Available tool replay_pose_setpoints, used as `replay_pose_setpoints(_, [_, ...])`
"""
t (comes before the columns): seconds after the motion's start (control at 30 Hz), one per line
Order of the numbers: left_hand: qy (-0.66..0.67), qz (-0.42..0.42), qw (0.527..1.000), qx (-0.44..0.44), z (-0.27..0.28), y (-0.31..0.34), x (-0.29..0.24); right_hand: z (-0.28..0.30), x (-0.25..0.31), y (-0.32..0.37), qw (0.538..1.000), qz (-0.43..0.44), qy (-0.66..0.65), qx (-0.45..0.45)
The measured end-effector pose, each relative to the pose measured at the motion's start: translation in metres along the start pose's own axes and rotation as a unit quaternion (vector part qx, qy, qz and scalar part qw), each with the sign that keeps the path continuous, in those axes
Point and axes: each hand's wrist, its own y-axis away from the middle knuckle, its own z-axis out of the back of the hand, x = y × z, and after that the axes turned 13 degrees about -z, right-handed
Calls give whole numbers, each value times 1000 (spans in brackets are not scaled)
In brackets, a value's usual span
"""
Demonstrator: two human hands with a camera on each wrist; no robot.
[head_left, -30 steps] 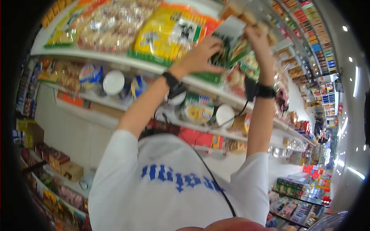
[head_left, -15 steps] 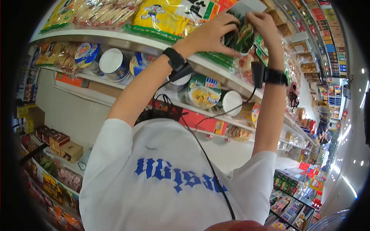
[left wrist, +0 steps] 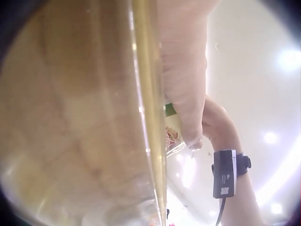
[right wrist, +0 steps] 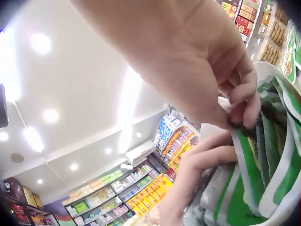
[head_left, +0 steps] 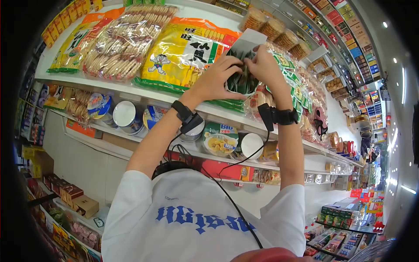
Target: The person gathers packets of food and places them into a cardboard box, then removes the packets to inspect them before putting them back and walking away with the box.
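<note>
In the head view, an open white-walled container [head_left: 252, 38] with dark green packets [head_left: 238, 83] stands on the upper shelf. My left hand [head_left: 214, 79] curves round its near side, thumb low and fingers over the rim. My right hand [head_left: 267, 69] reaches over the opening with bent fingers. In the right wrist view, the right hand's thumb and fingers [right wrist: 244, 106] pinch the top of a green-and-white packet [right wrist: 249, 165], and fingers of the left hand [right wrist: 202, 165] lie beside the packets. A yellowish wrapper [left wrist: 70, 113] fills much of the left wrist view.
Left of the container lie a yellow snack bag [head_left: 174, 56] and bagged biscuits [head_left: 124, 43]. Round packs [head_left: 273, 28] stand behind, and green-white packets [head_left: 297, 83] lie to the right. Noodle tubs [head_left: 220, 139] fill the shelf below, under the upper shelf's edge [head_left: 104, 85].
Both hands have come closer together at the container. The right hand has moved from the container's far right side to over its opening, fingers now among the packets. The view has shifted.
</note>
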Motion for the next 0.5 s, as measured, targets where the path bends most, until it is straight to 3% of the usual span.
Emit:
replay_pose_setpoints(0.03, [-7, -4, 1000, 2, 1, 0, 0, -8, -8, 1, 997, 33, 47, -46])
replay_pose_setpoints(0.3, [-55, -32, 998, -8, -8, 3, 8, -29, -25, -26, 986, 102, 126, -39])
replay_pose_setpoints(0.37, [-50, -35, 998, 5, -8, 3, 8, -29, -3, 2, 983, 56, 142, -101])
replay_pose_setpoints(0.43, [-71, -40, 997, 13, -8, 2, 6, -48, -10, 6, 954, 88, 188, -218])
replay_pose_setpoints(0.47, [-61, -38, 997, 16, -7, 0, 4, -25, 10, 15, 979, -7, 203, -28])
replay_pose_setpoints(0.5, [-58, -40, 997, 17, -7, -2, 3, -20, 7, 13, 986, -12, 166, 0])
